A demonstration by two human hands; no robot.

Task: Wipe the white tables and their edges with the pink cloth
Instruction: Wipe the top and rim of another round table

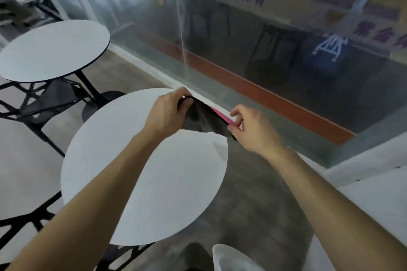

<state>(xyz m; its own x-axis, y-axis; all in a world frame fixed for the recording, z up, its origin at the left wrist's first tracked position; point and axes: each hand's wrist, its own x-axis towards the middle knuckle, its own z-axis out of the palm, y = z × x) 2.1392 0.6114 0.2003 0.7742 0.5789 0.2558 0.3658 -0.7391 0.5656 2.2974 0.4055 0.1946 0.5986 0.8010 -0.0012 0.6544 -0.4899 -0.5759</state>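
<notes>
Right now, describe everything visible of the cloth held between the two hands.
The cloth looks soft and thin, its near face dark and shadowed, with a bright pink strip along its far edge. It hangs stretched between the left hand and the right hand, which hold its two ends, over the far rim of the near round white table.

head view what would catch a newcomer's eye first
The left hand and right hand stretch a cloth, dark with a pink edge, over the far rim of the near round white table. A second round table stands at upper left, a glass wall with purple lettering behind.
</notes>
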